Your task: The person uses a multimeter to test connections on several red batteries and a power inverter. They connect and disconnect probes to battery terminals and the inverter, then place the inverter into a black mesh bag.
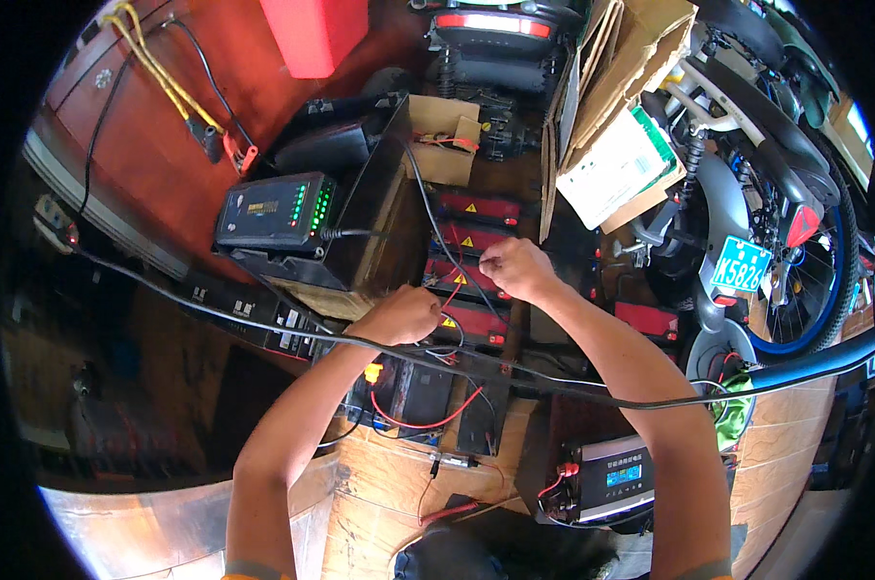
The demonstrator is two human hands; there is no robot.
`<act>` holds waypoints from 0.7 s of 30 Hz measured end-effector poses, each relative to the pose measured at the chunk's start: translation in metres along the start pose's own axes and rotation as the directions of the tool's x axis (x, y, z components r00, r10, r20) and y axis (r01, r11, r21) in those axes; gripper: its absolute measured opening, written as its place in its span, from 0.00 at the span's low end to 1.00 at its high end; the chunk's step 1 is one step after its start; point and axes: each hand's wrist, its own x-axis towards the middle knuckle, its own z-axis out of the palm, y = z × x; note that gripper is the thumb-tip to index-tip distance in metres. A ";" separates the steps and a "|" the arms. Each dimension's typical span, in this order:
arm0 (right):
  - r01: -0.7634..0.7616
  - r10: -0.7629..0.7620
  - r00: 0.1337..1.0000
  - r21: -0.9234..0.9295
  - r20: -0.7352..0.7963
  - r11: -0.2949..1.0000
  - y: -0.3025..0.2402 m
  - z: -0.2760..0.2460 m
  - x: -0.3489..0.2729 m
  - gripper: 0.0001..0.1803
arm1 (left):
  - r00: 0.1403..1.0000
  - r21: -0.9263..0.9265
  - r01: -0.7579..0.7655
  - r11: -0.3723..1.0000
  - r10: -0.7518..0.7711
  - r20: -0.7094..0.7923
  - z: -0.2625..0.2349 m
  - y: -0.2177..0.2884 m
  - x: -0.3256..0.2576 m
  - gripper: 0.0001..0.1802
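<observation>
Several red-topped batteries with yellow warning triangles stand in a row at the middle. My left hand is closed at the left side of this row, next to a thin red wire. Over the right end of a middle battery, my right hand is closed with its fingertips pinched together. What either hand holds, if anything, is hidden by the fingers. A thin black cable runs down across the batteries between the hands. Just below my left hand, dark batteries carry a yellow connector and a red lead.
A charger with green lights sits on a black case at left. A long black cable crosses beneath my forearms. Lower right is a device with a blue screen. Cardboard, a scooter and a bicycle wheel crowd the right.
</observation>
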 end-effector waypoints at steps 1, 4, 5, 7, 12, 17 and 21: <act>0.026 -0.026 1.000 -0.007 -0.018 1.000 -0.001 0.001 0.002 0.10 | 0.998 0.016 0.043 0.999 -0.042 -0.041 0.000 0.002 0.001 0.18; 0.059 -0.060 0.997 -0.033 -0.048 0.998 -0.004 0.008 0.011 0.10 | 0.976 0.042 0.093 0.995 -0.083 -0.203 0.006 0.005 0.002 0.21; 0.070 -0.072 0.996 -0.039 -0.053 0.997 -0.004 0.010 0.014 0.10 | 0.964 0.053 0.169 0.984 -0.154 -0.215 0.010 0.006 0.006 0.18; 0.085 -0.088 0.994 -0.057 -0.060 0.995 -0.005 0.016 0.023 0.11 | 0.910 0.068 0.316 0.946 -0.283 -0.302 0.018 0.005 0.015 0.15; 0.070 -0.076 0.985 -0.038 -0.154 0.997 -0.002 0.022 0.047 0.12 | 0.880 0.048 0.218 0.975 -0.175 -0.442 0.040 -0.004 0.038 0.15; -0.004 0.005 0.986 0.003 -0.166 1.000 -0.007 0.028 0.077 0.15 | 0.841 -0.038 0.260 0.965 -0.246 -0.482 0.052 -0.004 0.046 0.15; 0.049 -0.045 0.989 0.023 -0.140 0.999 -0.018 0.045 0.106 0.19 | 0.827 -0.156 0.260 0.953 -0.303 -0.473 0.053 -0.004 0.047 0.12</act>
